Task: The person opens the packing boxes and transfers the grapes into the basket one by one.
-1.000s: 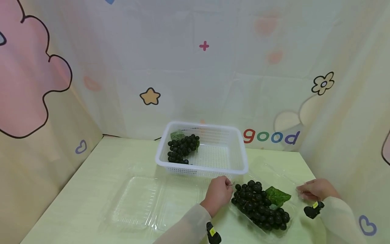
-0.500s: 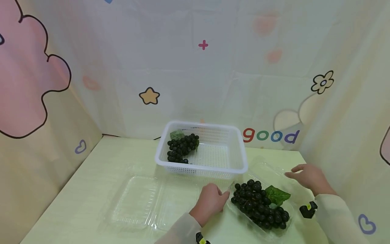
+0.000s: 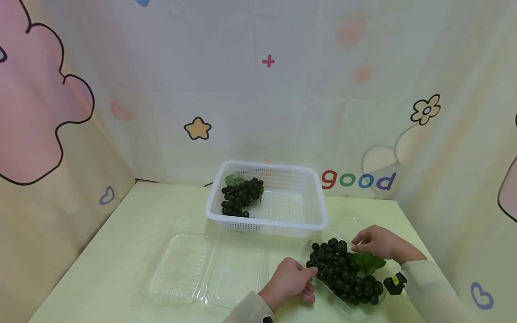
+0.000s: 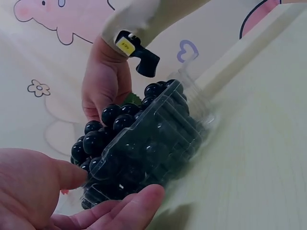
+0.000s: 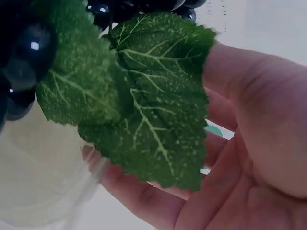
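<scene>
A bunch of dark grapes (image 3: pixel 343 273) with a green leaf (image 3: pixel 368 262) lies in a clear plastic box (image 4: pixel 153 139) on the table's right side. My left hand (image 3: pixel 290 280) is at the box's near-left corner. In the left wrist view its thumb lies by the grapes and its fingers outside the box wall; firm contact cannot be made out. Over the far right side of the grapes is my right hand (image 3: pixel 379 243). In the right wrist view, its loosely bent fingers (image 5: pixel 139 196) lie behind the leaf, which partly hides them.
A white perforated basket (image 3: pixel 266 223) stands at the back, holding another grape bunch (image 3: pixel 241 196) on its left. A second clear plastic box (image 3: pixel 206 269), opened flat, lies left of my hands. The patterned curtain (image 3: pixel 258 89) rises behind the table.
My left hand has let go of the clear box's left corner and moved down along it. My right hand has left the clear lid's right edge and come left over the grapes.
</scene>
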`<act>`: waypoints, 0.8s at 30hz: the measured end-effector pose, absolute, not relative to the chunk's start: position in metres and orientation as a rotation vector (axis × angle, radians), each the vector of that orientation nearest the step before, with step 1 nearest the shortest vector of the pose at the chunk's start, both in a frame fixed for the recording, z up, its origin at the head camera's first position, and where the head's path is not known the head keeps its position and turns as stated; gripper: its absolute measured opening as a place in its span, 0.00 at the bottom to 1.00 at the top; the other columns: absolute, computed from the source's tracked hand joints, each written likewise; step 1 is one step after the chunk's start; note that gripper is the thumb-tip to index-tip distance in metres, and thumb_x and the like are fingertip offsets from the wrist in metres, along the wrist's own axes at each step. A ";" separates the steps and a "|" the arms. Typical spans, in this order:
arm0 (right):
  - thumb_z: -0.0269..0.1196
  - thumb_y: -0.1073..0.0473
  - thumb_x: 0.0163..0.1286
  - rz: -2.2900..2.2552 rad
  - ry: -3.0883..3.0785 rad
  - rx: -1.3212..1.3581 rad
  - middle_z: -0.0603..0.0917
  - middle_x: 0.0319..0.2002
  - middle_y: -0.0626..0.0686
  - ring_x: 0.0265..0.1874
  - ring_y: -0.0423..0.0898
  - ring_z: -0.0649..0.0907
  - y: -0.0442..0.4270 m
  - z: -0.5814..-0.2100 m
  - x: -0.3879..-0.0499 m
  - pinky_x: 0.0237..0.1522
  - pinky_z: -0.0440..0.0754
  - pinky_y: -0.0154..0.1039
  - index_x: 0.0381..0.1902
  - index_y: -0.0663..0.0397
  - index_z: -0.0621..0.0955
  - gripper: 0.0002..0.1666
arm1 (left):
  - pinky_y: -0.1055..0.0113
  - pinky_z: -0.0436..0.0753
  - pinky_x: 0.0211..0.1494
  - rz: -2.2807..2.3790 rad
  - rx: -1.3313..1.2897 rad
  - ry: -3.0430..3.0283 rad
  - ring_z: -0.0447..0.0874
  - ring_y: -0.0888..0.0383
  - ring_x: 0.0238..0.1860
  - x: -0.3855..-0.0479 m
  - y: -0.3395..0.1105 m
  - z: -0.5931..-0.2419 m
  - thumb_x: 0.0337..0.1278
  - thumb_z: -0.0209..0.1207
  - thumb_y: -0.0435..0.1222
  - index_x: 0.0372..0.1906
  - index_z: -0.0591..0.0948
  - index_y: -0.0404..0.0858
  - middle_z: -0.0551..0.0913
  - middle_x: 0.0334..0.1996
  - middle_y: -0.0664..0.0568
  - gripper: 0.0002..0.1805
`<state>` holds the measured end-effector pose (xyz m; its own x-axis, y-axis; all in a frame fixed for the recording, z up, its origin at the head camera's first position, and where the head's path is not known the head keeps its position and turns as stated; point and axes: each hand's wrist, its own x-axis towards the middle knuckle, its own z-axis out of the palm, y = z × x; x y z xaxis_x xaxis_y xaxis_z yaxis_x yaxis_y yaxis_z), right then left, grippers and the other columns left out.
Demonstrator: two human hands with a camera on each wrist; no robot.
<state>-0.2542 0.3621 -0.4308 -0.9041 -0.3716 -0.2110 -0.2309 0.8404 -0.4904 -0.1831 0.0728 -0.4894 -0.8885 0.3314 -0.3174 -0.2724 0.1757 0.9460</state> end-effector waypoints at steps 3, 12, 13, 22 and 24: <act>0.69 0.53 0.68 -0.707 2.692 -0.381 0.90 0.44 0.55 0.37 0.47 0.85 0.359 -0.430 -0.249 0.34 0.87 0.45 0.47 0.59 0.89 0.16 | 0.63 0.89 0.29 1.730 0.062 2.039 0.91 0.49 0.23 -0.184 0.069 -0.487 0.70 0.62 0.41 0.28 0.85 0.29 0.87 0.21 0.42 0.19; 0.68 0.55 0.70 -0.765 2.649 -0.226 0.87 0.36 0.53 0.27 0.46 0.81 0.343 -0.430 -0.233 0.25 0.86 0.43 0.50 0.62 0.86 0.18 | 0.63 0.90 0.38 1.538 0.146 2.242 0.90 0.50 0.21 -0.201 0.049 -0.476 0.70 0.60 0.38 0.27 0.85 0.32 0.87 0.20 0.45 0.17; 0.68 0.55 0.70 -0.763 2.644 -0.225 0.87 0.35 0.53 0.26 0.46 0.82 0.340 -0.431 -0.231 0.24 0.86 0.43 0.51 0.62 0.86 0.18 | 0.63 0.90 0.39 1.508 0.160 2.270 0.89 0.50 0.21 -0.203 0.047 -0.475 0.70 0.61 0.38 0.25 0.85 0.32 0.87 0.19 0.45 0.18; 0.65 0.58 0.73 -0.849 2.584 -0.119 0.82 0.31 0.53 0.24 0.47 0.82 0.322 -0.438 -0.215 0.25 0.87 0.44 0.56 0.66 0.82 0.19 | 0.58 0.88 0.50 1.356 0.245 2.437 0.89 0.54 0.21 -0.208 0.029 -0.469 0.69 0.59 0.37 0.20 0.84 0.32 0.87 0.17 0.46 0.20; 0.63 0.60 0.73 -0.882 2.568 -0.094 0.81 0.31 0.55 0.24 0.48 0.81 0.317 -0.439 -0.211 0.25 0.87 0.44 0.57 0.68 0.80 0.20 | 0.56 0.88 0.50 1.352 0.257 2.449 0.89 0.53 0.21 -0.209 0.026 -0.468 0.70 0.58 0.37 0.18 0.82 0.33 0.87 0.17 0.46 0.21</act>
